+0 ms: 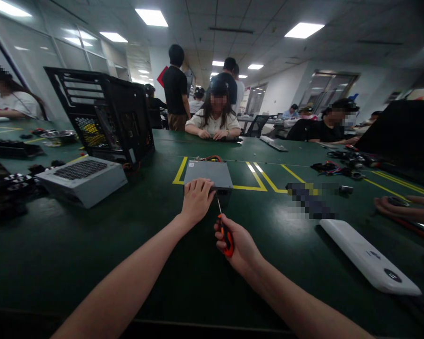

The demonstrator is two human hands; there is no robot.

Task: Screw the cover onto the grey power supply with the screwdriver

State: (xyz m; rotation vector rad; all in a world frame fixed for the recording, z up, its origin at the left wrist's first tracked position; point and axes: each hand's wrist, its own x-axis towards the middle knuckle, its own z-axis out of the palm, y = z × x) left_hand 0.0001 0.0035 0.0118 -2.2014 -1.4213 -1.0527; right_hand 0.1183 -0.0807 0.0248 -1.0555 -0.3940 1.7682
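Observation:
A grey computer power supply (212, 173) lies on the green table in front of me, its bundle of coloured cables at the far side. My left hand (198, 200) is closed over its near edge, fingers on the top face, gripping it. In my right hand (238, 240) is a screwdriver (227, 238) with an orange and black handle, fingers wrapped round it. Its thin shaft points up and away, and the tip meets the near face of the power supply by my left fingertips. Any screw there is too small to make out.
Left of me stand a second power supply (85, 176) and an open black computer case (106, 117). A white device (369, 254) lies at right, near another person's hand (406, 209). Yellow tape (257, 176) marks the table. Across it sits a person (214, 117).

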